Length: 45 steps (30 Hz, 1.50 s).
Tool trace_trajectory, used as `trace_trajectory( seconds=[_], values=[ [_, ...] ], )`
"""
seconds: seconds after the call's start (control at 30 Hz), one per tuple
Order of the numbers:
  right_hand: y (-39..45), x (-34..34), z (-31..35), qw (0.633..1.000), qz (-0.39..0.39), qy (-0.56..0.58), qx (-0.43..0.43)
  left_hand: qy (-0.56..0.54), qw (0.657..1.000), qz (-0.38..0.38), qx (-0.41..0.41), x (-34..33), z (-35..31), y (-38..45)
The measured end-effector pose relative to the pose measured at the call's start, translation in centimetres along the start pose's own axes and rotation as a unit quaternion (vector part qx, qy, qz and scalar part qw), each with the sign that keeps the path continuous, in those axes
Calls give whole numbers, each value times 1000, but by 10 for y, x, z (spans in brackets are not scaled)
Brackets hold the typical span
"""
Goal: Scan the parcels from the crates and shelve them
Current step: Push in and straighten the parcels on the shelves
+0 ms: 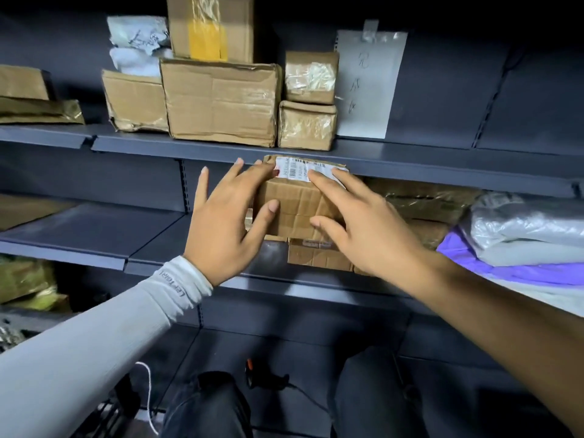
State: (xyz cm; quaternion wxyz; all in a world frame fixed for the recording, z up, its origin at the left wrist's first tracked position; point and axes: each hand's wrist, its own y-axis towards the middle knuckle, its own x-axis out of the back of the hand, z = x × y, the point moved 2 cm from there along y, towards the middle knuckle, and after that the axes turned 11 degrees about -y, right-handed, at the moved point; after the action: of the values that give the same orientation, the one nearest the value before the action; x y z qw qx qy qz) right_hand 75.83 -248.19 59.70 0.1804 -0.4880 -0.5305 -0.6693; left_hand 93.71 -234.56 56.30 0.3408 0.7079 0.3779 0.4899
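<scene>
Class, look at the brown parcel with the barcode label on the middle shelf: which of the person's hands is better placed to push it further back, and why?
Probably the right hand: its straight fingers lie across the parcel and its label. The left hand touches only the parcel's left edge with spread fingers.

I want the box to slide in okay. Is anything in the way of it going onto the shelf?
Nothing visible blocks it. The labelled box is already on the middle shelf, sitting on a flatter box. The left hand and right hand press it with straight fingers. The space behind it is hidden.
</scene>
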Motion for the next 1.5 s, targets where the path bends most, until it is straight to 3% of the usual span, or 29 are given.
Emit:
trace_trajectory(
  seconds=[0.3,0.53,0.73,0.9,1.1,1.5],
  values=[
    [58,80,-15,996,-81,-42,-19,13,998,-46,-45,11,-21,97],
    [134,90,-36,990,-117,-60,-45,59,997,-47,-20,-3,-4,171],
    [180,73,-49,993,-93,-49,-46,126,991,-53,-6,-22,22,201],
    [196,46,-62,984,-163,57,-53,128,990,-60,18,-38,47,209],
    [206,10,-81,933,-242,243,-109,115,990,-75,22,-50,59,216],
    [201,-1,-105,889,-277,353,-88,74,986,-128,-78,-58,39,205]
  ],
)
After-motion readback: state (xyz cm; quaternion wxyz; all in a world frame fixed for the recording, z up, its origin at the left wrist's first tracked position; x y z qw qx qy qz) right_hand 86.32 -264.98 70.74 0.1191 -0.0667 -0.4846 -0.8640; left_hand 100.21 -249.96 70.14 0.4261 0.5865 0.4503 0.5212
